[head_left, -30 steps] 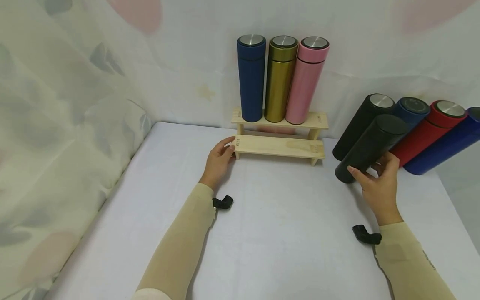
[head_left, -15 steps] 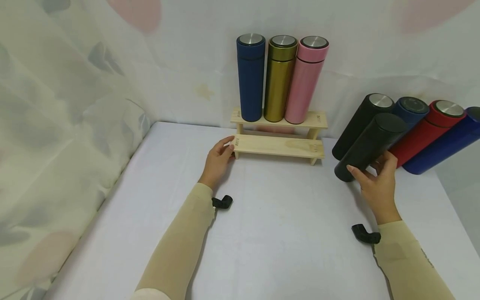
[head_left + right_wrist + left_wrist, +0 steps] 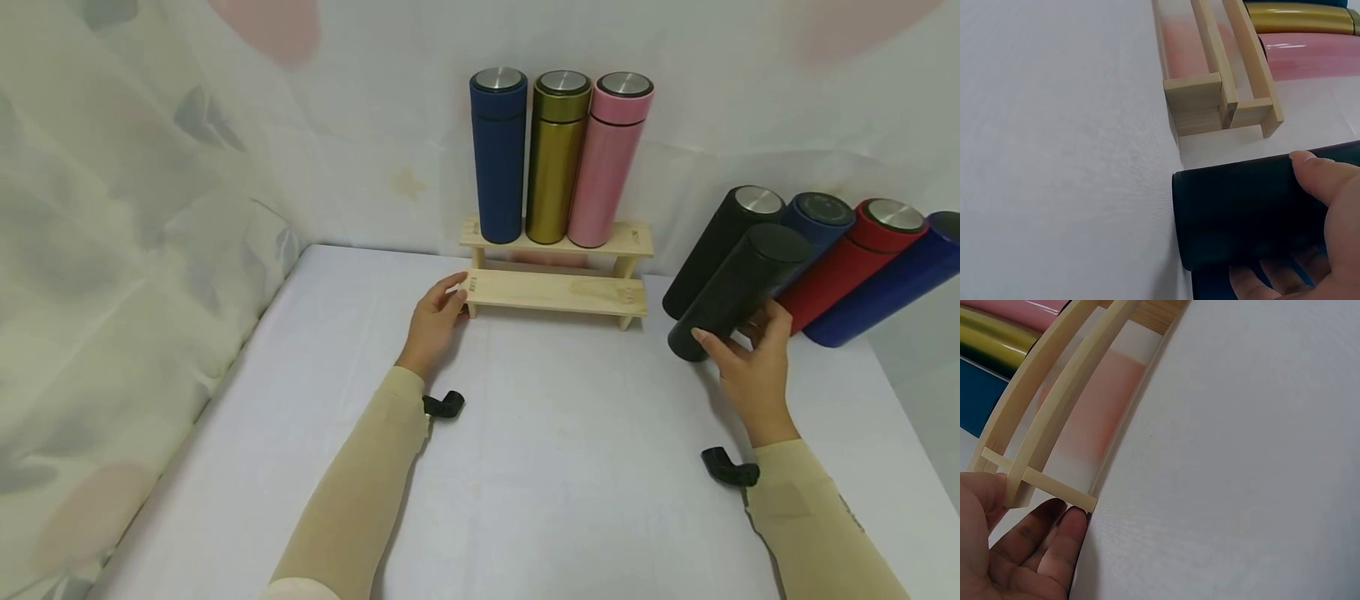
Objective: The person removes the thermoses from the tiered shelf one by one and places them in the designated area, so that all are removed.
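Note:
A two-step wooden stand (image 3: 555,293) bears three thermos bottles on its upper step: dark blue (image 3: 498,158), gold (image 3: 558,158) and pink (image 3: 611,162). My left hand (image 3: 433,321) holds the left end of the lower step; in the left wrist view the thumb lies at the plank's end and the curled fingers (image 3: 1054,550) meet the leg below. Over on the right, my right hand (image 3: 757,367) grips a black thermos bottle (image 3: 738,292) near its base, thumb on one side and fingers on the other. The right wrist view shows this bottle (image 3: 1241,206) from close by.
Behind the gripped bottle stand another black bottle (image 3: 723,250), a blue one (image 3: 821,212) with a dark lid, a red one (image 3: 851,262) and a bright blue one (image 3: 885,287). A white cloth covers the table (image 3: 555,467). Patterned fabric (image 3: 135,275) hangs at the left and back.

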Action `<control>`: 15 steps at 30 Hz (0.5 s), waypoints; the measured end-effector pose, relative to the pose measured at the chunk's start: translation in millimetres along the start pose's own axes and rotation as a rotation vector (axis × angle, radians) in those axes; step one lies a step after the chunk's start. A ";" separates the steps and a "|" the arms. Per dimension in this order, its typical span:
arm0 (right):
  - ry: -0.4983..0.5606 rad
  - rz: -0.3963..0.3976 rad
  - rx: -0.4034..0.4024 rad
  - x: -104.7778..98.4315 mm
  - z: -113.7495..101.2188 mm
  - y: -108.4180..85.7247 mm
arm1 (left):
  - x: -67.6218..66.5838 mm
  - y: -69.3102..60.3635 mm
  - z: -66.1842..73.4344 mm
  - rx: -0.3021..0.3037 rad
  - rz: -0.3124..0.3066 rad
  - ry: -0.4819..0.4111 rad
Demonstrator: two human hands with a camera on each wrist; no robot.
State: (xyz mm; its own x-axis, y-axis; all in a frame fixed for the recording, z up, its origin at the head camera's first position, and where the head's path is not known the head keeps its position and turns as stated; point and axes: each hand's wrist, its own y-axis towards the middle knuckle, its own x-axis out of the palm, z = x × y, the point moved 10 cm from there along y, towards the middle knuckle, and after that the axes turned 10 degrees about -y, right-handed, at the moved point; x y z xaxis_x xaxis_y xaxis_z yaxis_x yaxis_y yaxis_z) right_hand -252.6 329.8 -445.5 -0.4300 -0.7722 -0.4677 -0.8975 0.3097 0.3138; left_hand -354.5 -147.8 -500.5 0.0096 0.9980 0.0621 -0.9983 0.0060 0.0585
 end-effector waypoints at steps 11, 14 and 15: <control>-0.002 0.025 0.031 -8.3 -7.0 -1.1 | 2.4 -3.7 4.7 -0.047 0.012 0.021; -0.012 0.066 -0.004 -15.5 -16.7 -1.6 | 1.8 -3.6 5.0 -0.032 0.009 0.015; -0.014 0.078 -0.007 -17.7 -20.0 -2.1 | 1.6 -3.4 4.5 -0.030 0.007 0.010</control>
State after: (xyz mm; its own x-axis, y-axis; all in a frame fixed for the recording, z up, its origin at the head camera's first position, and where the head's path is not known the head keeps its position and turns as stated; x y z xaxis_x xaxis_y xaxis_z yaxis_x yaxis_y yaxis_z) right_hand -241.1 331.7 -421.3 -0.4997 -0.7380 -0.4535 -0.8607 0.3643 0.3556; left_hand -350.8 -146.5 -496.0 0.0023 0.9986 0.0522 -0.9996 0.0008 0.0279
